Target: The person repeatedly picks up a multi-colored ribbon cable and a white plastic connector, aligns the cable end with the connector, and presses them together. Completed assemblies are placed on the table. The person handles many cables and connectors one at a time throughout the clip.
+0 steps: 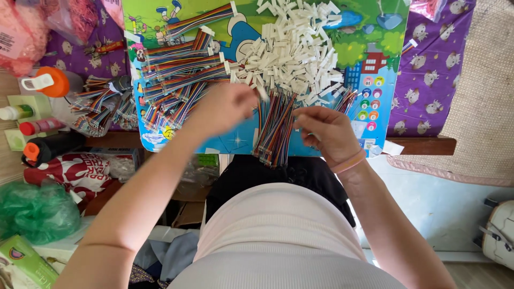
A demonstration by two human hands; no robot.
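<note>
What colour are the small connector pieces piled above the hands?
White, the connector pieces show clearly in the head view.

wire bundle (pixel 276 128): your rainbow-coloured strands, lying lengthwise at frame centre
white connectors (pixel 292 48): your loose heap, upper centre

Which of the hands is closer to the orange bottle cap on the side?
Left. The left hand is toward the orange cap; the right hand is farther, beyond the loose wire bundle.

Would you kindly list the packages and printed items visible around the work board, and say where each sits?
Red and white printed bag: left, below the bottles, crumpled.
Green carton: bottom-left corner, rectangular.
Clear bag of pink material: top-left corner.
Cartoon-printed board: centre, blue and green, under both hands.
</note>
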